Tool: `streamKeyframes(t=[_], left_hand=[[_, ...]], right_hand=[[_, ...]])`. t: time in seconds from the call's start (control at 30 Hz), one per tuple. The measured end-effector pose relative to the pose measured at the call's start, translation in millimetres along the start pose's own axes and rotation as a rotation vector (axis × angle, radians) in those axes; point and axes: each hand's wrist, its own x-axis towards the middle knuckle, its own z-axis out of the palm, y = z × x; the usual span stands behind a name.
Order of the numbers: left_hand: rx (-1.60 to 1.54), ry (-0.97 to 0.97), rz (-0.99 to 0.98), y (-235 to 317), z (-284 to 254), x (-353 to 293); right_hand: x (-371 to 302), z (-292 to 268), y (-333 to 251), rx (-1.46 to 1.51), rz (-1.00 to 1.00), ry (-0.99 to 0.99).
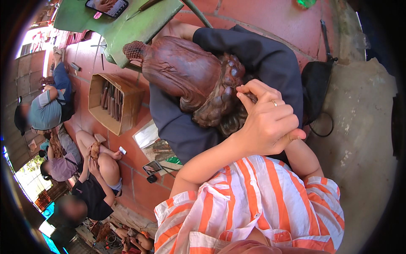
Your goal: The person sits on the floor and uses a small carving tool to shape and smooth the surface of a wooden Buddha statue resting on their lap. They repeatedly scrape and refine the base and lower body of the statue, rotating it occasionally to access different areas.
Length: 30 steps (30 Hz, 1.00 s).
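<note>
A: How far had we got with the figure?

B: Most of the way, we judged. The curls on its head, the robe folds and the round lumps at its base were all cut and dark red-brown. The base looked like the part in hand; its underside was hidden from us, so we couldn't say what was left there.

A: Where did it lie?

B: On its side between our navy-clad legs, head toward the green desk, base toward our hands.

A: And our grip?

B: Our left hand lay across the right, which was largely covered. A pair of fingertips met in a pinch at the base, but we couldn't tell which hand they belonged to, what they held, or how the other fingers stood.

A: Did we have room?

B: Little around the figure: a leg hemmed in each side, and its head came close to the desk's edge, touching or not we couldn't tell. Past our left leg stood the tool box, with a phone on the floor nearer us. The widest room was on our right, over the concrete, beyond the black bag.
</note>
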Motion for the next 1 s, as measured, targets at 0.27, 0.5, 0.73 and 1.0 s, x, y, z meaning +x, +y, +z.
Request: streamKeyframes(t=[0.27,0.5,0.73,1.0], left_hand=[[-0.012,0.024,0.018,-5.2,1.3,1.0],[0.019,0.065,0.011,5.7,7.1,3.8],[0.067,0.101,0.012,5.0,11.7,6.5],[0.092,0.094,0.010,-1.0,11.1,5.5]], right_hand=[[9.7,-4.6,-11.9,-0.102,-0.084,0.028],[4.2,-9.4,1.2,0.038,-0.121,-0.019],[2.9,-10.2,7.3,0.048,-0.055,-0.073],[4.3,-10.0,14.7,0.005,-0.137,-0.089]])
